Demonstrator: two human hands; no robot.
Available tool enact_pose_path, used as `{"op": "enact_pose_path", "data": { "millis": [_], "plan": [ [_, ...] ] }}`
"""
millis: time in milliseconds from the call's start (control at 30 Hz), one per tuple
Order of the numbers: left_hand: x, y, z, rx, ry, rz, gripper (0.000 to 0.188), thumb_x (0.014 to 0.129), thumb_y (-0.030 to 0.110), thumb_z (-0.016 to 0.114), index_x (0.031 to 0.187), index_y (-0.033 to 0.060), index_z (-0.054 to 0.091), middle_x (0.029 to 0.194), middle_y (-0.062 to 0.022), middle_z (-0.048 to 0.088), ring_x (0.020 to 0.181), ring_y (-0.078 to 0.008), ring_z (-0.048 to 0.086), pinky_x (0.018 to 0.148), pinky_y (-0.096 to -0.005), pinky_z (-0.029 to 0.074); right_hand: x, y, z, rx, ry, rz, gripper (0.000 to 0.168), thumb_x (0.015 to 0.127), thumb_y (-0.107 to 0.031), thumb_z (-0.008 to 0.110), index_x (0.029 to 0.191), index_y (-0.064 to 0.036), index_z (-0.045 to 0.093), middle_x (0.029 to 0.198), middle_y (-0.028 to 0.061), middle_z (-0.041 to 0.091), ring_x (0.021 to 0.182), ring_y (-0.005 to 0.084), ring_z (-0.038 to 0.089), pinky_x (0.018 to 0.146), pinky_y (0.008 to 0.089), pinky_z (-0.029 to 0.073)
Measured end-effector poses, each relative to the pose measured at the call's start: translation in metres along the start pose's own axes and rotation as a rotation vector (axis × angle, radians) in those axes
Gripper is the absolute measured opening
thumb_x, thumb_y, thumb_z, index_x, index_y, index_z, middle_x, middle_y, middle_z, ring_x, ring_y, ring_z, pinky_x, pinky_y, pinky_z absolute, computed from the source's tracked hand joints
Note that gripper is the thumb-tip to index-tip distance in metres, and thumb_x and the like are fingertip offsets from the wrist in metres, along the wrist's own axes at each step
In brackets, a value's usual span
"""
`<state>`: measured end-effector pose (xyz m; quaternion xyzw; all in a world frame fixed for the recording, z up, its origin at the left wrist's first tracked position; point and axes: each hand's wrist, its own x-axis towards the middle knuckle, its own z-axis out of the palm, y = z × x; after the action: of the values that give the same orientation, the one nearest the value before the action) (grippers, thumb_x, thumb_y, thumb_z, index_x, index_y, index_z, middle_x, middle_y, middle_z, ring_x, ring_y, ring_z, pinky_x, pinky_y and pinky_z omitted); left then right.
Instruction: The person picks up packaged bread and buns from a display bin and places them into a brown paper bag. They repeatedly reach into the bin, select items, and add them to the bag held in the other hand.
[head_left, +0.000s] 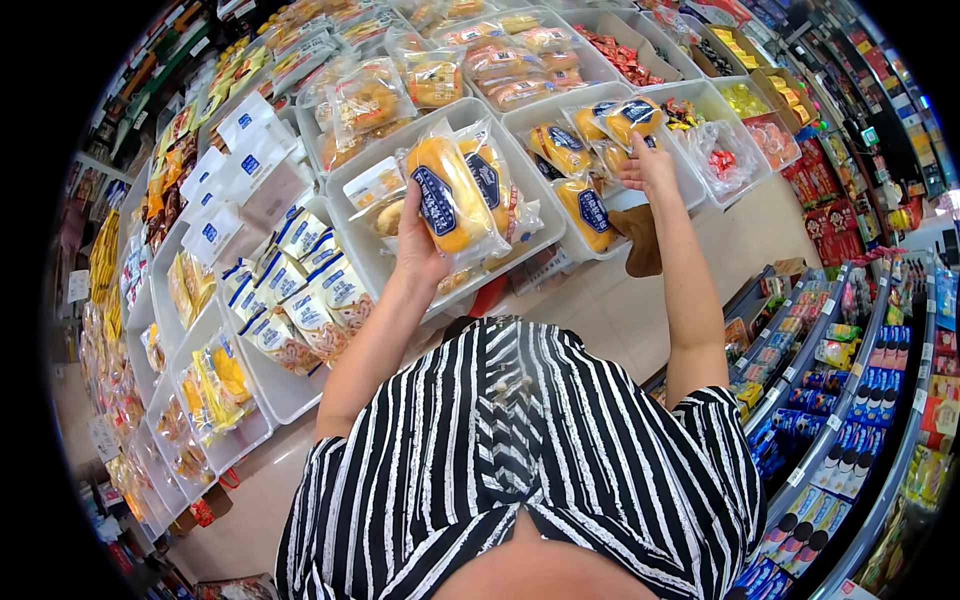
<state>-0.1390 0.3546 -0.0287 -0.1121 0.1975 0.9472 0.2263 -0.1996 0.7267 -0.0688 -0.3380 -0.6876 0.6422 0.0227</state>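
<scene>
My left hand (421, 244) holds a clear-wrapped bread roll (450, 196) with a dark blue label over a translucent plastic bin (547, 238). Another wrapped roll (484, 171) lies right beside it; whether my hand holds that one too, I cannot tell. To the right, my right hand (646, 166) has its fingers at the lower end of a wrapped bun (634, 120) with a dark blue label, above a second bin (694, 196). Several similar buns lie in that bin, among them one at its near corner (589, 214). Brown cloth or paper (637, 240) hangs by the bin's near edge.
Left are bins of white-and-blue snack packets (304, 300), flat white packages (251, 161) and yellow packets (217, 382). Beyond stand bins of wrapped pastries (371, 101) and red-wrapped sweets (619, 56). Curved shelves of packaged goods (825, 405) rise at the right, past the tiled floor (577, 315).
</scene>
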Motion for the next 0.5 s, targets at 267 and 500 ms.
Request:
{"op": "enact_pose_path", "data": {
  "millis": [267,500],
  "plan": [
    [-0.006,0.013,-0.012,-0.004,0.036,-0.038,0.055,0.085,0.044,0.066,0.125,0.0078,0.057,0.122,-0.0127,0.062,0.113,-0.0296,0.058,0.104,-0.0476,0.041,0.027,0.01,-0.001,0.113,-0.161,0.158,0.064,0.079,-0.048,0.074,0.101,0.008,0.054,0.09,0.0195,0.067,0.074,0.0278,0.069,0.061,0.0353,0.059],
    [-0.003,0.01,-0.011,0.033,0.012,-0.053,0.06,0.084,0.047,0.067,0.129,0.0096,0.053,0.126,-0.0113,0.059,0.116,-0.0291,0.057,0.104,-0.0491,0.042,0.039,0.013,0.001,0.148,-0.281,0.173,0.042,0.085,-0.036,0.07,0.098,0.002,0.058,0.087,0.0144,0.066,0.075,0.023,0.068,0.064,0.0337,0.059]
  ]
}}
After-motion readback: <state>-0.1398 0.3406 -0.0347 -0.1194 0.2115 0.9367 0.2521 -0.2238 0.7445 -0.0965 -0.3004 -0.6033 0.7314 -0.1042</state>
